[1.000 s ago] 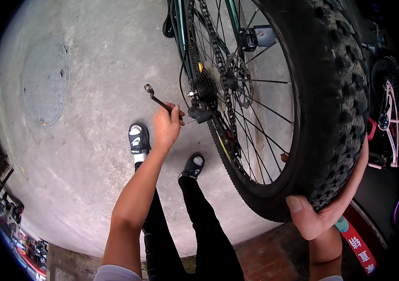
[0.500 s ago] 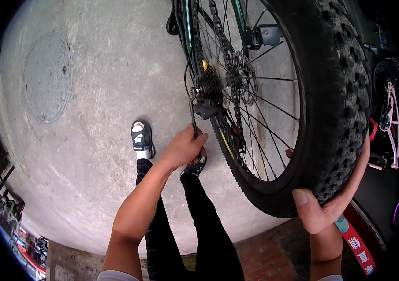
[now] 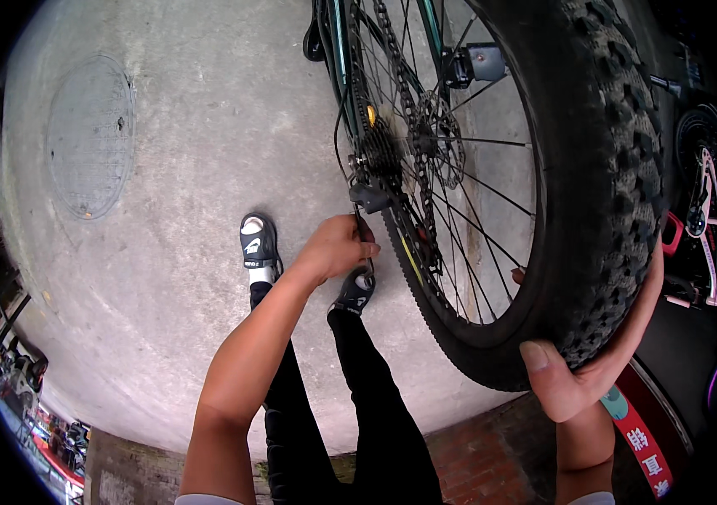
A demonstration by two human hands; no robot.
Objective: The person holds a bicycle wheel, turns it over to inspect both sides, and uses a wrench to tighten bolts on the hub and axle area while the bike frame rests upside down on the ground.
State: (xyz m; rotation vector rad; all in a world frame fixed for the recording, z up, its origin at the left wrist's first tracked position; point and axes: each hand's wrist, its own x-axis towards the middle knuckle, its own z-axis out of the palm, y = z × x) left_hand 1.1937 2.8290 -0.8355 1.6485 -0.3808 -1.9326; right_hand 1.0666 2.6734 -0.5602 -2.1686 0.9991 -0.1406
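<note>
A bicycle's rear wheel with a thick knobbly tyre (image 3: 573, 168) fills the right side. My right hand (image 3: 573, 379) is closed around the tyre's lower part, thumb on the near side; a fingertip shows past the rim among the spokes. My left hand (image 3: 337, 251) is closed on a thin dark hex key (image 3: 362, 225), mostly hidden by the fingers, just below the rear derailleur (image 3: 369, 198). Whether the key touches the derailleur I cannot tell. Above lie the cassette (image 3: 382, 151), the chain (image 3: 409, 105) and the brake disc (image 3: 444, 139).
My feet in dark slides (image 3: 259, 240) stand on the concrete floor (image 3: 181, 278) below the left hand. A round manhole cover (image 3: 90, 139) lies at the left. At the far right are a pink bicycle frame (image 3: 706, 227) and a red banner (image 3: 649, 454).
The hex key's bent end has come down from beside the derailleur, and my left hand has turned slightly and shifted right. My right hand stays on the tyre.
</note>
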